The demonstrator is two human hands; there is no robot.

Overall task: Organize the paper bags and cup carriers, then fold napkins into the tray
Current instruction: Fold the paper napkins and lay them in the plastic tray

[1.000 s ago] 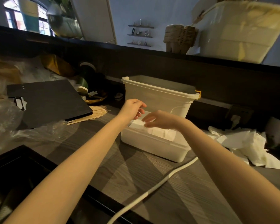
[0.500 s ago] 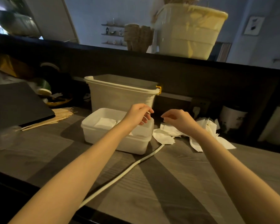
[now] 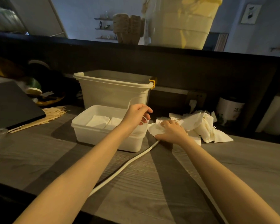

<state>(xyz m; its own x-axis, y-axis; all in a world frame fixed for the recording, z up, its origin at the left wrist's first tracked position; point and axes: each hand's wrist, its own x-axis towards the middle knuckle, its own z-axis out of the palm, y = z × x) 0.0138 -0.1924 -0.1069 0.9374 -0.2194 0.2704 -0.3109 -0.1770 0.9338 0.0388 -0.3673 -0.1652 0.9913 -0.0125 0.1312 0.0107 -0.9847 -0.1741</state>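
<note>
White tray (image 3: 94,136) sat on the wooden counter (image 3: 152,183), with folded napkins (image 3: 98,121) lying flat inside. Left hand (image 3: 137,115) hovered over the tray's right end, fingers loosely curled, holding nothing that could be made out. Right hand (image 3: 172,131) lay flat, fingers spread, pressing a napkin (image 3: 153,129) just right of the tray. Loose napkin pile (image 3: 202,125) beside it. White cable (image 3: 128,164) ran across the counter. Tall bin (image 3: 113,92) stood behind the tray.

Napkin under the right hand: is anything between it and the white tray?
Nothing visible blocks it. The napkin lies flat under the right hand, right beside the tray. The left hand hovers over the tray's near corner, and a white cable runs along the counter below.
</note>
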